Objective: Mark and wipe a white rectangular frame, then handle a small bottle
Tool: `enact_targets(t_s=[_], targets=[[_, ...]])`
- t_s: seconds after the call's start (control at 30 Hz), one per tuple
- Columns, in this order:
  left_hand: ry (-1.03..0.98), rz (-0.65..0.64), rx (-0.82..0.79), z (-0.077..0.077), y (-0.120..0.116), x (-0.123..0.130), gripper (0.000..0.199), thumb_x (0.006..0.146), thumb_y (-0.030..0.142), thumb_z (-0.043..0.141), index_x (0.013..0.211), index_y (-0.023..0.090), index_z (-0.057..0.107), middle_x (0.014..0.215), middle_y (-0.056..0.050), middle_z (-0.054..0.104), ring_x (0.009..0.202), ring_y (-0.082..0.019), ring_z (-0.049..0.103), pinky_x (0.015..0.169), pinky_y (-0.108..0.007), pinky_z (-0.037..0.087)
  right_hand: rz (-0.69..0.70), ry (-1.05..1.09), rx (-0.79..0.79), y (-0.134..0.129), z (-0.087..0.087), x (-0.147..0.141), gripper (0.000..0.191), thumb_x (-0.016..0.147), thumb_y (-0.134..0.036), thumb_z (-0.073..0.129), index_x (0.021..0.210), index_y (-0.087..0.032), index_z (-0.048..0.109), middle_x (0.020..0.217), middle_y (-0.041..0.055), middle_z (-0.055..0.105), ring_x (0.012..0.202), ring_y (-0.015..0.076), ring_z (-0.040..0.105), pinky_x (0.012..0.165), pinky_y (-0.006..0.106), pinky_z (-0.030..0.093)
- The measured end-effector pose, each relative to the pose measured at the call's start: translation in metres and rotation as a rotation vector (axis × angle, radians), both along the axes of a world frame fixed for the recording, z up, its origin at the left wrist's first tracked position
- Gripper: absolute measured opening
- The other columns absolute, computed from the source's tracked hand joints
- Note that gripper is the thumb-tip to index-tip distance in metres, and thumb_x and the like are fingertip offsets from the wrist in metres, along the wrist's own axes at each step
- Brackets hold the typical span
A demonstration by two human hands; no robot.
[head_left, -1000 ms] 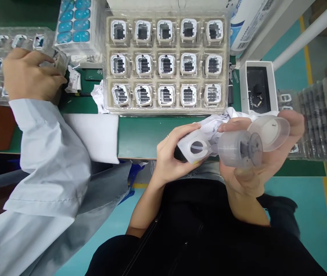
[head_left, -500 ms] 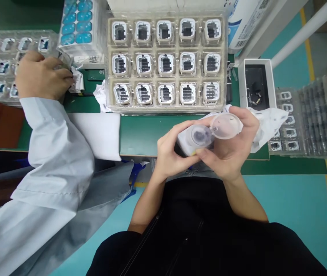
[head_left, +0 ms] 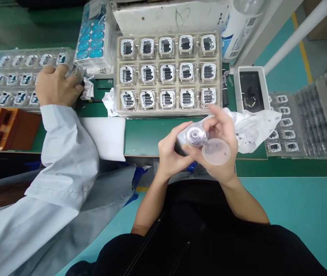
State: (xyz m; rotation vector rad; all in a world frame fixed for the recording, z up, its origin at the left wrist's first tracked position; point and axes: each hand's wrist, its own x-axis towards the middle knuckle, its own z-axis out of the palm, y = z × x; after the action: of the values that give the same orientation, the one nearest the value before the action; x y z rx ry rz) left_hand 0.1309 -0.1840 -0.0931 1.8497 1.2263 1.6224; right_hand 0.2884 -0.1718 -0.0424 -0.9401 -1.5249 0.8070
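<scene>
A small squarish pump bottle (head_left: 182,138) with a clear round dished top and a hinged, flipped-back lid (head_left: 216,151) is between my hands in front of my chest. My left hand (head_left: 170,151) wraps its fingers and thumb round the bottle's left side. On the right side, my right hand (head_left: 222,153) has its thumb against the bottle near the top, with the open lid over its palm. Its index finger points up and away, and the other fingers bend beside the bottle. A white spotted cloth (head_left: 252,132) lies behind my right hand; whether my fingers touch it is hidden.
A clear tray (head_left: 167,111) of square white-framed parts stands ahead. A co-worker's hand (head_left: 58,86) reaches over another tray (head_left: 8,69) at left. Around are a white foam pad (head_left: 104,138), an orange box (head_left: 25,130), a white box (head_left: 240,90) and stacked trays (head_left: 310,119).
The lid has swung down toward me, and the bottle's top now faces me more directly. My right fingers have loosened and lifted. The view has shifted slightly.
</scene>
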Motion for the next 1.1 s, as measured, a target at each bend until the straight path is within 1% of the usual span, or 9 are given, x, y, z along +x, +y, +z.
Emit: enact_targets(t_s=[0.07,0.1,0.2,0.3,0.4,0.6,0.67,0.87,1.1], targets=[[0.000,0.007,0.035,0.000,0.000,0.000,0.052,0.104,0.042,0.087,0.152,0.024,0.076,0.140,-0.010,0.091,0.120,-0.029,0.091,0.104,-0.038,0.074,-0.008,-0.040,0.016,-0.005,0.002,0.000,0.056,0.094,-0.058,0.105,0.142,-0.038,0.083,0.117,0.0039,0.069,0.108,0.0267,0.073,0.099,0.050,0.071],[0.005,0.013,0.048,0.001,0.000,0.000,0.051,0.104,0.043,0.086,0.151,0.024,0.076,0.139,-0.010,0.091,0.119,-0.028,0.091,0.102,-0.038,0.074,-0.021,-0.052,0.022,-0.007,0.002,0.000,0.051,0.094,-0.054,0.106,0.138,-0.037,0.086,0.120,0.0048,0.068,0.112,0.0273,0.073,0.100,0.050,0.070],[0.011,0.030,0.058,0.000,0.001,0.000,0.053,0.105,0.050,0.087,0.150,0.023,0.077,0.138,-0.011,0.091,0.118,-0.028,0.091,0.101,-0.038,0.074,-0.019,-0.055,0.038,-0.007,0.000,0.003,0.055,0.093,-0.054,0.107,0.141,-0.036,0.087,0.130,0.0071,0.069,0.124,0.0304,0.074,0.110,0.053,0.069],[-0.008,0.011,0.041,-0.002,0.001,-0.003,0.064,0.101,0.060,0.093,0.150,0.023,0.077,0.137,-0.011,0.091,0.115,-0.028,0.091,0.099,-0.038,0.074,0.091,-0.046,0.037,-0.001,-0.002,0.009,0.049,0.100,-0.056,0.100,0.142,-0.035,0.086,0.138,0.0087,0.072,0.134,0.0320,0.075,0.121,0.056,0.067],[-0.026,-0.023,0.028,-0.003,0.001,-0.004,0.071,0.096,0.064,0.098,0.151,0.023,0.076,0.136,-0.011,0.092,0.114,-0.029,0.092,0.099,-0.038,0.074,0.159,-0.046,0.016,0.004,-0.001,0.011,0.046,0.102,-0.059,0.097,0.139,-0.034,0.086,0.140,0.0090,0.075,0.135,0.0323,0.076,0.124,0.058,0.065],[0.002,0.008,0.060,-0.001,0.000,0.000,0.047,0.106,0.041,0.083,0.148,0.022,0.078,0.137,-0.011,0.092,0.117,-0.027,0.092,0.101,-0.037,0.074,0.057,0.087,-0.084,-0.002,-0.001,-0.005,0.055,0.090,-0.061,0.108,0.121,-0.033,0.072,0.131,0.0051,0.073,0.120,0.0279,0.077,0.099,0.048,0.070],[-0.001,0.025,0.074,0.000,0.000,0.000,0.044,0.107,0.041,0.081,0.147,0.022,0.078,0.135,-0.010,0.093,0.115,-0.026,0.092,0.099,-0.035,0.074,0.046,0.086,-0.089,-0.005,-0.004,-0.011,0.056,0.091,-0.061,0.106,0.123,-0.033,0.069,0.135,0.0056,0.072,0.122,0.0284,0.076,0.100,0.049,0.070],[-0.078,-0.064,0.030,0.001,0.001,-0.003,0.045,0.106,0.042,0.089,0.146,0.025,0.079,0.138,-0.009,0.092,0.115,-0.025,0.092,0.099,-0.033,0.073,-0.019,-0.072,0.073,-0.014,-0.016,-0.009,0.060,0.101,-0.057,0.094,0.150,-0.034,0.067,0.153,0.0132,0.071,0.150,0.0391,0.070,0.128,0.069,0.062],[-0.108,-0.099,-0.029,-0.004,0.003,-0.004,0.062,0.099,0.057,0.097,0.149,0.026,0.078,0.144,-0.010,0.091,0.125,-0.031,0.091,0.110,-0.042,0.074,-0.020,-0.299,0.234,-0.028,-0.012,0.010,0.079,0.107,-0.039,0.078,0.182,-0.034,0.053,0.173,0.0168,0.069,0.159,0.0475,0.068,0.131,0.079,0.059]])
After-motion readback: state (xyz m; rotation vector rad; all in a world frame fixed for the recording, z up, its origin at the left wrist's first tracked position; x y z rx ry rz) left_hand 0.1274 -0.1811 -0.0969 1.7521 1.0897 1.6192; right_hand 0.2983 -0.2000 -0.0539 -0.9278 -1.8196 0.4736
